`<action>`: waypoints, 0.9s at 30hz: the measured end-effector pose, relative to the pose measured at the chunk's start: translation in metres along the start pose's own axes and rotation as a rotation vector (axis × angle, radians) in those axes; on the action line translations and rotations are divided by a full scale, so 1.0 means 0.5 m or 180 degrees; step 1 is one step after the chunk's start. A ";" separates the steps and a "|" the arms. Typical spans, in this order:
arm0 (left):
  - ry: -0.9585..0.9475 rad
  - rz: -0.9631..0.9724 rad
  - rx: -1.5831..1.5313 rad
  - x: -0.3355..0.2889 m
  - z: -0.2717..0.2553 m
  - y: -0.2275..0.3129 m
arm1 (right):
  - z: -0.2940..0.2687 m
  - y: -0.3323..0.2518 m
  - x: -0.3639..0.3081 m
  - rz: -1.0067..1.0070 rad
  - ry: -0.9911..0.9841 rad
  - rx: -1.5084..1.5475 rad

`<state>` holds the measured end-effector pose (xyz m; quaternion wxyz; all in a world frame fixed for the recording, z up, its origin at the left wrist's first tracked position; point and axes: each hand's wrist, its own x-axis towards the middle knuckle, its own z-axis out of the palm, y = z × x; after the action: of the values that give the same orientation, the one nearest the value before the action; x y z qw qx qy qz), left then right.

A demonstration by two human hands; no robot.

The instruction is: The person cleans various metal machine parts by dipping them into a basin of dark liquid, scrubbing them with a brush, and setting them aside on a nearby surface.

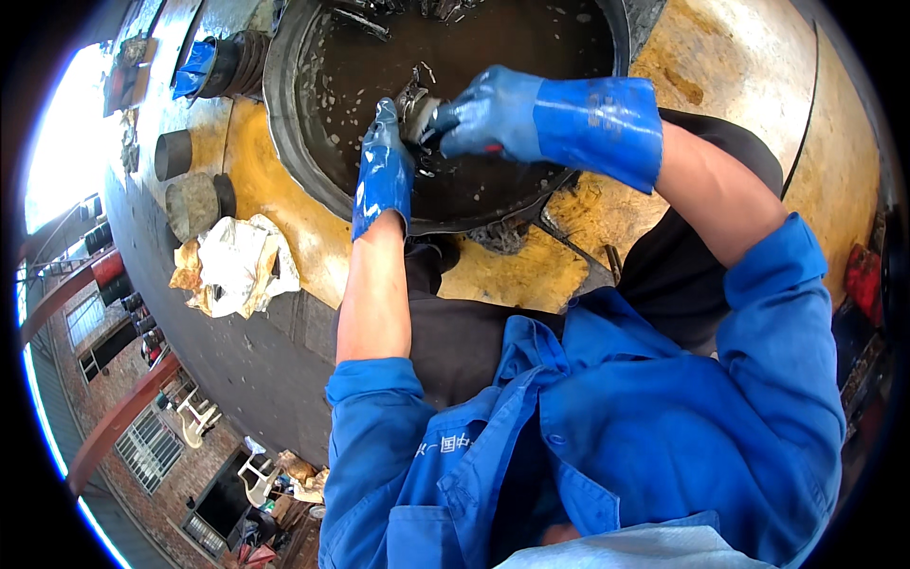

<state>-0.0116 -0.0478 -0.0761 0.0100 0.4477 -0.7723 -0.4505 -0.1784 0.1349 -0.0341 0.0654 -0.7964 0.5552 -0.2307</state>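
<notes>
Both my hands wear long blue rubber gloves and meet over a large round metal basin (282, 114) of murky brown liquid. My left hand (383, 156), wet and upright, is closed on a dark, shiny metal part (409, 99) whose exact kind I cannot make out. From the right, my right hand (493, 116) reaches in with bent fingers gripping a small greyish brush-like piece (428, 118), pressed against the metal part. The fingers partly hide both pieces. More dark metal parts (445, 9) poke out of the liquid at the basin's far side.
A crumpled white cloth (248, 267) lies left of the basin. Beyond it stand short metal cylinders (192, 207) and a dark bucket-like stack (237, 64) with blue material. Dark rags (502, 237) sit by the basin's near rim. White plastic chairs (196, 417) stand far left.
</notes>
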 end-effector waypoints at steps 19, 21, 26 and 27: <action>0.0137 -0.0560 -0.0052 0.019 0.001 -0.016 | 0.098 0.137 -0.026 0.3480 0.1381 0.3301; 0.0091 -0.0535 0.0089 -0.008 -0.001 0.005 | 0.109 0.140 -0.033 0.3644 0.1407 0.3433; -0.0088 0.0069 0.0282 -0.012 -0.001 0.001 | 0.129 0.136 -0.043 0.3654 0.1503 0.3773; -0.0140 0.0106 0.0265 -0.006 -0.002 -0.010 | 0.123 0.122 -0.034 0.3836 0.1550 0.3577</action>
<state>-0.0062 -0.0475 -0.0778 -0.0181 0.4249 -0.7977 -0.4275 -0.2084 0.1183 -0.1154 0.4405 -0.1433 0.6854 -0.5618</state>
